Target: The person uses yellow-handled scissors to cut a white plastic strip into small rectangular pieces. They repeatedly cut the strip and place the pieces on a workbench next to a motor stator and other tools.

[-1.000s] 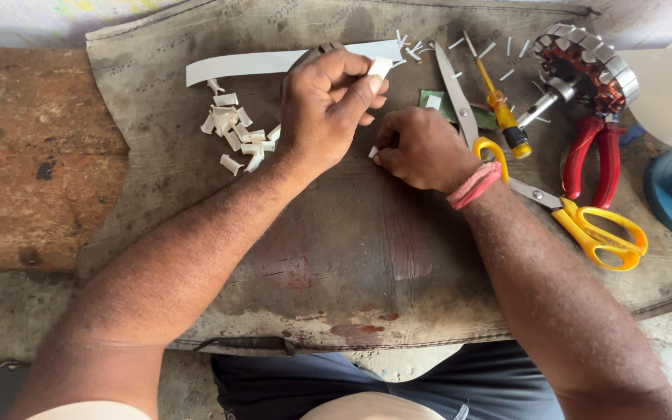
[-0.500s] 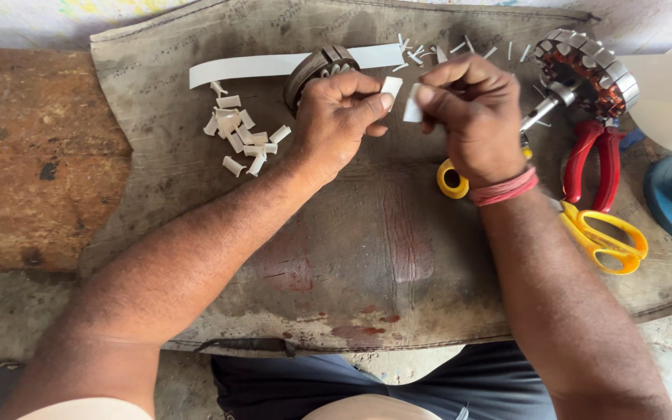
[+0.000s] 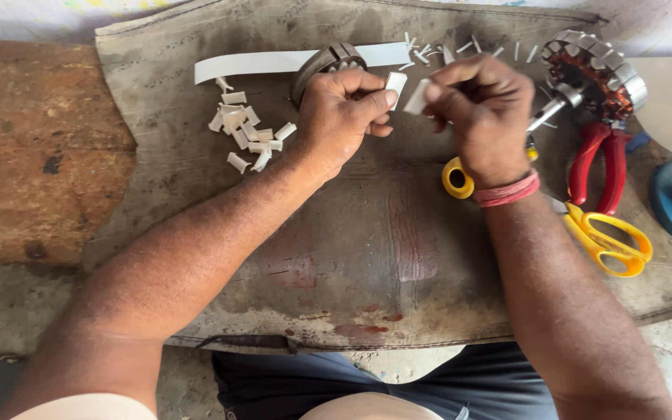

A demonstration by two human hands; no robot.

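Note:
My left hand [image 3: 344, 109] pinches a small white paper piece [image 3: 394, 82] between thumb and forefinger. My right hand [image 3: 480, 105], with a red band on its wrist, pinches a second small white paper piece [image 3: 417, 96] close beside the first. Both hands hover over a worn grey mat [image 3: 351, 233]. A round metal stator ring [image 3: 322, 62] lies just behind my left hand, on a long white paper strip [image 3: 250, 64]. A heap of several folded white paper pieces [image 3: 246, 132] lies to the left of my left hand.
Yellow-handled scissors [image 3: 604, 237] and red-handled pliers [image 3: 600, 163] lie at the right. A wound stator on a shaft [image 3: 596, 66] sits at the back right. Thin white slivers [image 3: 429, 50] are scattered at the back. A rusty brown surface [image 3: 33, 155] is at the left.
My right hand has left the mat by the scissors and risen to meet my left hand. Each hand now holds a small white piece, brought close together.

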